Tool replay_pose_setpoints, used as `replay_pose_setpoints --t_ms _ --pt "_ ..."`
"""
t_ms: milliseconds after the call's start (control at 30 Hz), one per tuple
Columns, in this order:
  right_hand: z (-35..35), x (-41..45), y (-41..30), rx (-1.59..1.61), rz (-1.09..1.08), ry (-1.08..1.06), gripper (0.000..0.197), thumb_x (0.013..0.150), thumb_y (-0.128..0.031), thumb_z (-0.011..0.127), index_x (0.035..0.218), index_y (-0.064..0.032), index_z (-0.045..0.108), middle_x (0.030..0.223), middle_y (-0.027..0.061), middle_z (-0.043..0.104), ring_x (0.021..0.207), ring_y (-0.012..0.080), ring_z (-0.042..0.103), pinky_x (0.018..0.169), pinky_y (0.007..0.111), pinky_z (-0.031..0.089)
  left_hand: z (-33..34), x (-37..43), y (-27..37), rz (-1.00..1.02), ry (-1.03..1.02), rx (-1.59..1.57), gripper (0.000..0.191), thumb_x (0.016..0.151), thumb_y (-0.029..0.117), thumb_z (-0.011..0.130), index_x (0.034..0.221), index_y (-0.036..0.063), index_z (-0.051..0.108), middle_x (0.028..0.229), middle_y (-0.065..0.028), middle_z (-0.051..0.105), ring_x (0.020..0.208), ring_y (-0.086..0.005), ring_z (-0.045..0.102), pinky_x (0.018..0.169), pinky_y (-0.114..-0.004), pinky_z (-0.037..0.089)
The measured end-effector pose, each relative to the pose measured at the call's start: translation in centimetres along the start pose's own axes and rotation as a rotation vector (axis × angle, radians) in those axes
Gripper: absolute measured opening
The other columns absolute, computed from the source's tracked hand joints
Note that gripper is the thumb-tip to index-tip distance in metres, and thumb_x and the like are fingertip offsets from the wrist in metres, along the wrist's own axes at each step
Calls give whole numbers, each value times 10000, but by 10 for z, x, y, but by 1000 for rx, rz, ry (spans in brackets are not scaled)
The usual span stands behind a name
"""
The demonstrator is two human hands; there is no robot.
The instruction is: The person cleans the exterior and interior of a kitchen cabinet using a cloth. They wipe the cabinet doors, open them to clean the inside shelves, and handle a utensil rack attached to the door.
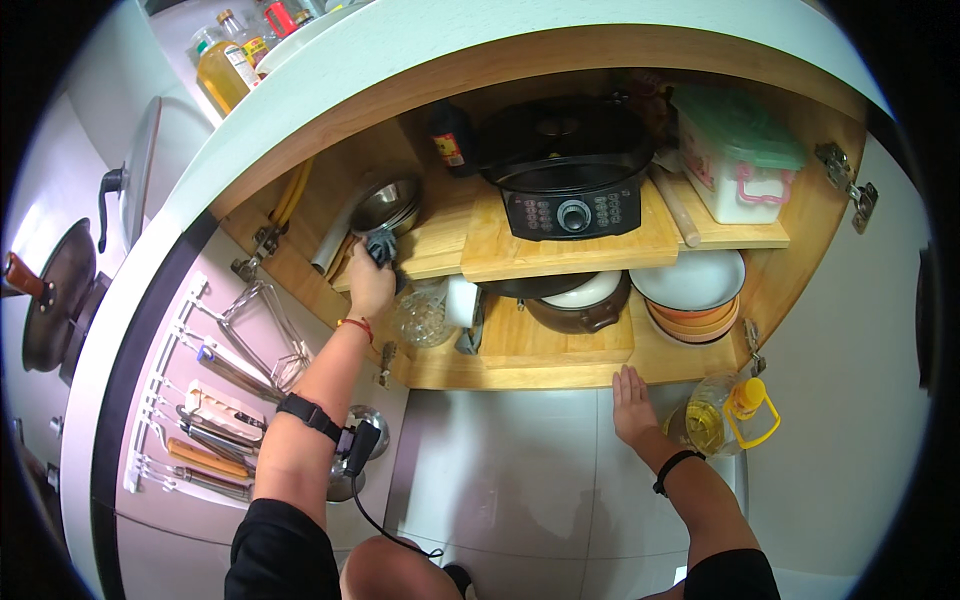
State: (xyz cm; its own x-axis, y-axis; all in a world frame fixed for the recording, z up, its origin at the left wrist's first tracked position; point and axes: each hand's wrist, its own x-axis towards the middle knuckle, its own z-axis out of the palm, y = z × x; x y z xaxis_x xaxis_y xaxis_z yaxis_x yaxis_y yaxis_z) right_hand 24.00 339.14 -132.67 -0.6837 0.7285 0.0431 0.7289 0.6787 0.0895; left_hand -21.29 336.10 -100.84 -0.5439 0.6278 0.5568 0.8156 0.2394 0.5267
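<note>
My left hand (373,283) grips a dark grey cloth (381,246) at the left end of the upper wooden shelf. Right behind the cloth sits a stack of stainless steel bowls (386,202). Below that hand, on the cabinet's bottom board, are a clear glass vessel (424,319) and a white container (462,300). My right hand (632,401) holds nothing; its extended fingers rest at the front edge of the bottom board (555,377). Close to my right wrist, an oil jug (709,424) with a yellow cap and handle stands on the floor.
A black electric cooker (571,172) sits on a wooden board mid-shelf, between a dark bottle (450,139) and a green-lidded box (739,161). A rolling pin (673,206) projects forward. Below are a brown pot (581,313) and stacked bowls (690,281). Utensils hang from a door rack (161,382).
</note>
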Motion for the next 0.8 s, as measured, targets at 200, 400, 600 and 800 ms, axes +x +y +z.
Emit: replay_pose_setpoints --t_ms 200,400,600,800 --pt "11 -1 2 26 -4 69 621 953 -92 389 1505 130 212 1580 325 192 1476 454 199 1205 524 213 10 12 16 245 -114 52 462 764 -70 531 1221 -17 565 1230 -253 547 1171 -447 519 1000 -452 441" --pt "6 -2 2 -26 -17 77 618 950 -99 403 1493 140 229 1565 335 210 1465 460 220 1203 522 221 17 43 31 284 -303 95 446 759 -44 552 1200 5 596 1253 -248 564 1174 -429 538 1011 -446 445" --pt "3 -2 1 -116 -32 135 641 940 -135 407 1479 165 232 1546 345 244 1445 474 252 1187 534 244 61 70 38 468 -311 162 437 758 20 600 1196 31 612 1210 -232 624 1163 -403 569 998 -449 463" --pt "-3 4 -5 -68 -26 -18 655 952 -137 389 1494 168 185 1573 344 172 1470 476 179 1207 540 179 73 61 53 440 -342 204 471 749 71 619 1214 0 589 1208 -270 610 1119 -443 575 971 -475 471"
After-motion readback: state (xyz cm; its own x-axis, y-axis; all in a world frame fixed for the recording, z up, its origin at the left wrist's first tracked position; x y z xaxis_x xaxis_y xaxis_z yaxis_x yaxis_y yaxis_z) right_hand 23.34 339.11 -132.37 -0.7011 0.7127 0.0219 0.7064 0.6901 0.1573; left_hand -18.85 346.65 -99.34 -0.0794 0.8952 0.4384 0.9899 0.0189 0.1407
